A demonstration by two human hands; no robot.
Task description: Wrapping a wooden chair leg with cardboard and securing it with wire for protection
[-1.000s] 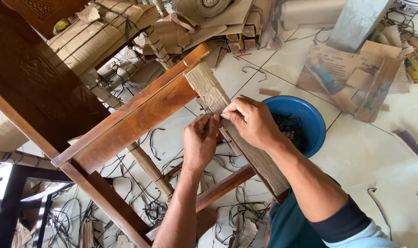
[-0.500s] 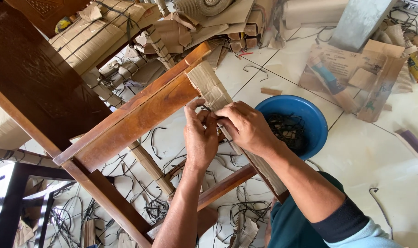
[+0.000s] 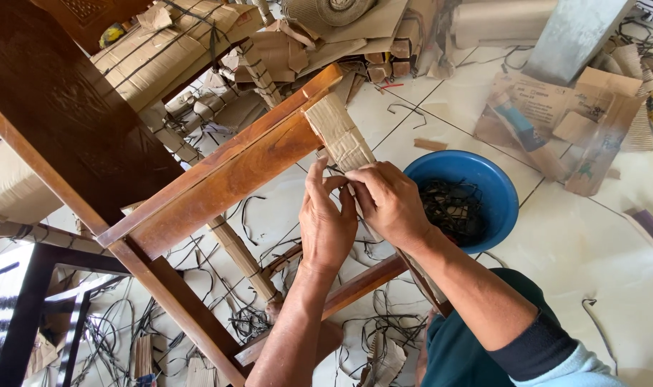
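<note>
A: What are the fingers on?
B: At centre frame, the left hand [image 3: 328,222] and right hand [image 3: 389,203] both pinch the ribbed cardboard wrap [image 3: 339,135] sheathing a slanted leg of the glossy brown wooden frame [image 3: 219,179].
A: Around them?
B: A round blue plastic basin [image 3: 500,192] holding black strap offcuts at right; torn cardboard scraps [image 3: 269,50] along the top, on pale tiles.

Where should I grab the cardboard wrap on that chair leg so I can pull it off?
Judging by its pose, take the cardboard wrap at its bare upper stretch, coming from the side facing the blue bowl. Its faces are flat for pinching; the wooden rail blocks the other side, and the left hand and right hand cover lower down.
</note>
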